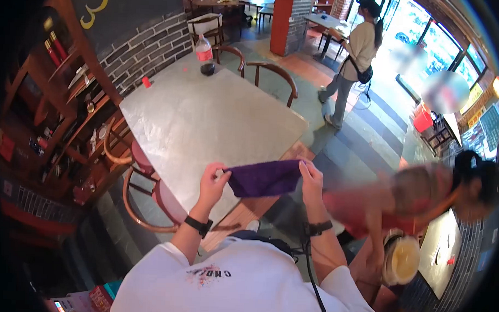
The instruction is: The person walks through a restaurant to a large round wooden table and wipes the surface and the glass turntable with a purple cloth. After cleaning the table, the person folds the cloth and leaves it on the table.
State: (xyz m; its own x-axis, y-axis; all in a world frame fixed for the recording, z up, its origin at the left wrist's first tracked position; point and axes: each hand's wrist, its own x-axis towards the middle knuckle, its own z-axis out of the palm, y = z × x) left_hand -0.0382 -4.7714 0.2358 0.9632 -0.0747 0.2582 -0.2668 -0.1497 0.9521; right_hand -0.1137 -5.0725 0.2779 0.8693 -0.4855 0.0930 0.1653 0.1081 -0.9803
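Observation:
A folded purple cloth [266,179] is stretched between my two hands, in front of my chest and over the near edge of the pale table [218,116]. My left hand [213,182] pinches its left end, with the fingertips closed on the fabric. At the opposite end, my right hand [311,180] grips the upper corner between thumb and fingers. The cloth's lower edge hangs free and does not visibly touch the tabletop.
A bottle [203,49] with dark liquid and a small red object [146,82] stand on the table. Chairs [271,74] surround it. A person [357,55] stands beyond; another person [407,194] bends at my right near a yellow-filled container [404,259].

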